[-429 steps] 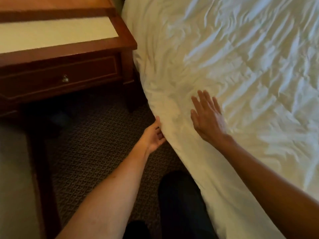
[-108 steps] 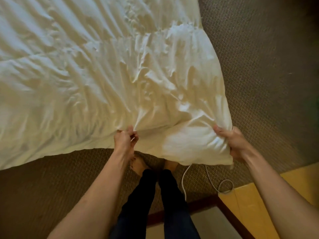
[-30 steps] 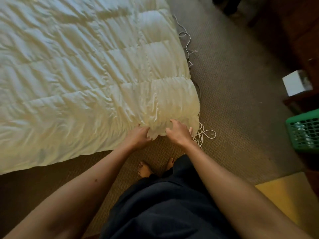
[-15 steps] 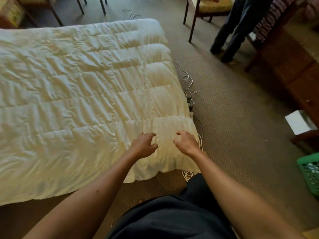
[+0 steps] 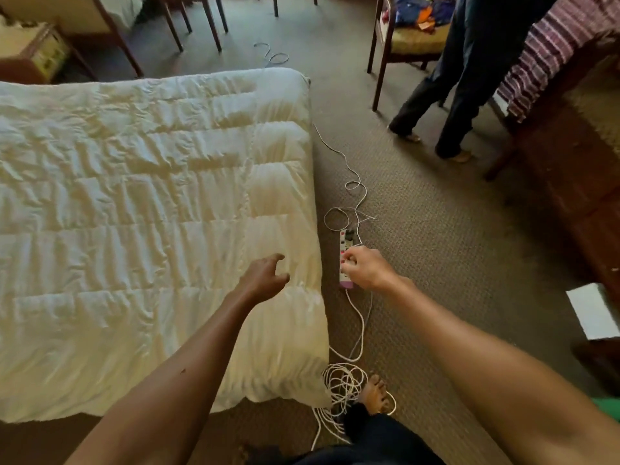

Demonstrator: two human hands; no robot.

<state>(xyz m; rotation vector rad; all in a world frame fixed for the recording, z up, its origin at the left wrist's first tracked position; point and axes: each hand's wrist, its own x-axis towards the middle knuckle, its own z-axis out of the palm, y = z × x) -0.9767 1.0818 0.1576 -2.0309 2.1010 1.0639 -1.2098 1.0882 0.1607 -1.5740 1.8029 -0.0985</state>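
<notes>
A white quilted duvet [image 5: 134,213] lies spread flat on the brown carpet and fills the left half of the view. My left hand [image 5: 265,278] hovers just above its right edge with fingers loosely curled and nothing in them. My right hand [image 5: 367,271] is held out past that edge, over a white power strip [image 5: 346,239] on the carpet. Its fingers are curled inward and nothing shows in them. I cannot tell whether it touches the strip.
White cable [image 5: 342,380] lies coiled by my bare foot [image 5: 375,394] and trails along the duvet's edge. Another person's legs [image 5: 446,95] stand beside a wooden chair [image 5: 402,38]. Dark wooden furniture [image 5: 570,182], a striped cloth [image 5: 550,52] and a white box [image 5: 590,310] line the right.
Both hands have let go of the duvet's near corner and lifted off it. My right hand has swung right, out over the power strip. The view has risen and widened.
</notes>
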